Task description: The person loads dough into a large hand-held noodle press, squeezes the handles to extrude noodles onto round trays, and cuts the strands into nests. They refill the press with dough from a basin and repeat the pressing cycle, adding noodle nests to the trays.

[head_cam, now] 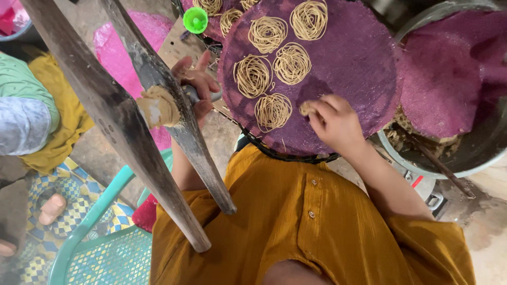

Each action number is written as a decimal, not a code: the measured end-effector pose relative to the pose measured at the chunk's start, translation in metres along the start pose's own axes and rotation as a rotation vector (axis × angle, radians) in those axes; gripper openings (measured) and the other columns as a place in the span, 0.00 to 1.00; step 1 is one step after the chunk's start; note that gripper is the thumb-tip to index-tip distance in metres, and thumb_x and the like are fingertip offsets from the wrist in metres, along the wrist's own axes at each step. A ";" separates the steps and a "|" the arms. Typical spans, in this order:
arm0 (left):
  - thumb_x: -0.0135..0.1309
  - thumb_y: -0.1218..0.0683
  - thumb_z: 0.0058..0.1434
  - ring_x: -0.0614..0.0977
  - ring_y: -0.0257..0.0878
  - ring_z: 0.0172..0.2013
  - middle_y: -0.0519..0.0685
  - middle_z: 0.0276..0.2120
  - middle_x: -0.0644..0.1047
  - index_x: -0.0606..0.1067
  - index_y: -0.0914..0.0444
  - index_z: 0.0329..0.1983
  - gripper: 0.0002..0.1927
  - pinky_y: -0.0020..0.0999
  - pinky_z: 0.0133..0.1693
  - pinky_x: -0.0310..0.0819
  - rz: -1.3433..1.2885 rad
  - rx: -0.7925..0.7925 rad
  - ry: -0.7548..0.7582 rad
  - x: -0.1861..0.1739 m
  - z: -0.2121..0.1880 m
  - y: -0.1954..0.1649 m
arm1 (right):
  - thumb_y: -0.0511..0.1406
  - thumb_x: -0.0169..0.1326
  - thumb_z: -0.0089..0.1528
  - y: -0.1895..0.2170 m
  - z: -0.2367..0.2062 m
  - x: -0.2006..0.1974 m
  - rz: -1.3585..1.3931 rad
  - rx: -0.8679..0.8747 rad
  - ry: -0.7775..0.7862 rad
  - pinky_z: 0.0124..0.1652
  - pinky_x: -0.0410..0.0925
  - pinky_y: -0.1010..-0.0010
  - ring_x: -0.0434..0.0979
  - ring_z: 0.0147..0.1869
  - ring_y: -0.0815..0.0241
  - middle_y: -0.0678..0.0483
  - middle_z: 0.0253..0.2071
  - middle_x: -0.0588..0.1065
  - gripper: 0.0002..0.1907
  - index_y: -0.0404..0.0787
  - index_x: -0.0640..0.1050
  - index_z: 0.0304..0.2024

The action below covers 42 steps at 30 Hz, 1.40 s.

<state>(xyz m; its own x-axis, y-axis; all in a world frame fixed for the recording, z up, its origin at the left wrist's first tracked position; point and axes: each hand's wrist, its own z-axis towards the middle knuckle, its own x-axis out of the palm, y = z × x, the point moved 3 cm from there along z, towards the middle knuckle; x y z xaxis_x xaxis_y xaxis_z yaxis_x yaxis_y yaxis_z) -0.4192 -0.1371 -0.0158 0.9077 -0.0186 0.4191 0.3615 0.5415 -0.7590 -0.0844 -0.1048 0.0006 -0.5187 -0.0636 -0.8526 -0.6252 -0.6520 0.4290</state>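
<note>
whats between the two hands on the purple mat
In the head view, one noodle coil lies on the purple mat between the left hand and the right hand, nearer the right.

Pale noodle coils (271,62) on purple mat (359,68)

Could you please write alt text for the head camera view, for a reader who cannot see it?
A person's right hand pinches a bit of noodle dough over a round purple mat bearing several coiled noodle nests. The left hand rests by a wooden press; a metal basin sits beside.
</note>
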 end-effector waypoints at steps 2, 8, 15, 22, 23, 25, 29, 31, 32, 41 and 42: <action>0.68 0.58 0.62 0.82 0.39 0.38 0.43 0.27 0.73 0.68 0.55 0.75 0.38 0.56 0.74 0.49 0.022 0.011 0.016 0.004 0.002 -0.003 | 0.32 0.63 0.63 0.015 -0.006 -0.005 0.089 -0.123 0.124 0.41 0.73 0.67 0.78 0.43 0.55 0.55 0.40 0.75 0.11 0.48 0.79 0.47; 0.66 0.60 0.61 0.82 0.39 0.37 0.42 0.26 0.73 0.67 0.55 0.75 0.39 0.53 0.75 0.47 -0.022 0.016 0.090 0.011 0.008 0.002 | 0.32 0.61 0.54 0.054 -0.011 -0.001 0.010 -0.409 0.308 0.45 0.74 0.64 0.77 0.46 0.53 0.52 0.43 0.74 0.20 0.44 0.78 0.50; 0.67 0.61 0.61 0.82 0.39 0.38 0.40 0.29 0.74 0.63 0.57 0.76 0.41 0.53 0.75 0.46 0.044 0.038 0.190 0.008 0.010 0.015 | 0.28 0.58 0.63 0.006 0.007 -0.018 0.080 -0.086 0.232 0.44 0.75 0.66 0.77 0.44 0.56 0.54 0.40 0.76 0.10 0.46 0.81 0.45; 0.68 0.61 0.60 0.82 0.40 0.39 0.42 0.28 0.74 0.62 0.61 0.75 0.42 0.53 0.73 0.54 0.101 0.018 0.245 0.011 0.011 0.028 | 0.31 0.60 0.65 -0.027 0.014 0.010 -0.326 -0.136 0.142 0.50 0.74 0.66 0.77 0.48 0.54 0.53 0.43 0.79 0.10 0.40 0.82 0.50; 0.68 0.60 0.60 0.83 0.41 0.39 0.43 0.28 0.74 0.62 0.62 0.75 0.42 0.52 0.73 0.57 0.137 0.026 0.264 0.010 0.012 0.029 | 0.31 0.60 0.65 -0.022 0.014 0.014 -0.277 -0.195 0.137 0.52 0.74 0.66 0.78 0.49 0.55 0.52 0.44 0.80 0.10 0.39 0.82 0.49; 0.68 0.60 0.59 0.83 0.41 0.40 0.44 0.28 0.74 0.60 0.64 0.74 0.42 0.52 0.72 0.63 0.208 0.032 0.294 0.009 0.013 0.028 | 0.31 0.59 0.61 -0.012 0.011 0.014 -0.263 -0.279 0.164 0.53 0.75 0.67 0.79 0.49 0.57 0.53 0.44 0.80 0.13 0.40 0.82 0.49; 0.68 0.58 0.62 0.82 0.43 0.44 0.48 0.33 0.76 0.60 0.65 0.74 0.41 0.45 0.64 0.70 0.232 0.010 0.362 0.016 0.012 0.021 | 0.32 0.59 0.67 -0.012 -0.010 -0.032 -0.100 -0.212 0.133 0.51 0.76 0.73 0.81 0.49 0.62 0.56 0.49 0.82 0.08 0.47 0.80 0.49; 0.67 0.56 0.62 0.82 0.44 0.45 0.49 0.35 0.76 0.61 0.65 0.73 0.39 0.45 0.65 0.70 0.262 -0.015 0.381 0.025 0.012 0.019 | 0.32 0.61 0.68 -0.033 -0.031 -0.067 -0.076 0.020 0.118 0.38 0.74 0.73 0.79 0.36 0.63 0.54 0.39 0.82 0.07 0.45 0.84 0.48; 0.67 0.55 0.62 0.82 0.45 0.46 0.50 0.36 0.77 0.62 0.65 0.72 0.38 0.45 0.65 0.69 0.281 -0.023 0.386 0.030 0.014 0.021 | 0.33 0.61 0.70 -0.044 -0.043 -0.085 -0.159 0.066 0.055 0.41 0.75 0.74 0.80 0.40 0.63 0.53 0.43 0.82 0.06 0.44 0.84 0.49; 0.63 0.48 0.62 0.83 0.51 0.52 0.55 0.43 0.80 0.69 0.65 0.67 0.33 0.43 0.67 0.67 0.609 -0.027 0.440 0.101 0.037 0.067 | 0.44 0.57 0.66 -0.066 -0.103 -0.114 -0.452 0.283 0.167 0.61 0.69 0.52 0.73 0.67 0.41 0.39 0.64 0.75 0.28 0.38 0.76 0.66; 0.63 0.48 0.62 0.83 0.52 0.53 0.55 0.44 0.80 0.70 0.65 0.66 0.32 0.43 0.68 0.67 0.709 0.013 0.418 0.115 0.039 0.072 | 0.47 0.54 0.67 -0.052 -0.098 -0.107 0.014 0.259 0.208 0.65 0.65 0.53 0.69 0.70 0.44 0.39 0.68 0.69 0.32 0.37 0.69 0.69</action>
<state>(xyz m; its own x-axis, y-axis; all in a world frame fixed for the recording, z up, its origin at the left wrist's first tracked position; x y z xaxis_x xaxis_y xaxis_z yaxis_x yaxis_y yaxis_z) -0.2968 -0.0672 -0.0029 0.9249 0.0213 -0.3795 -0.3274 0.5518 -0.7670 0.0606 -0.1382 0.0407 -0.4150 -0.2414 -0.8772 -0.7599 -0.4383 0.4800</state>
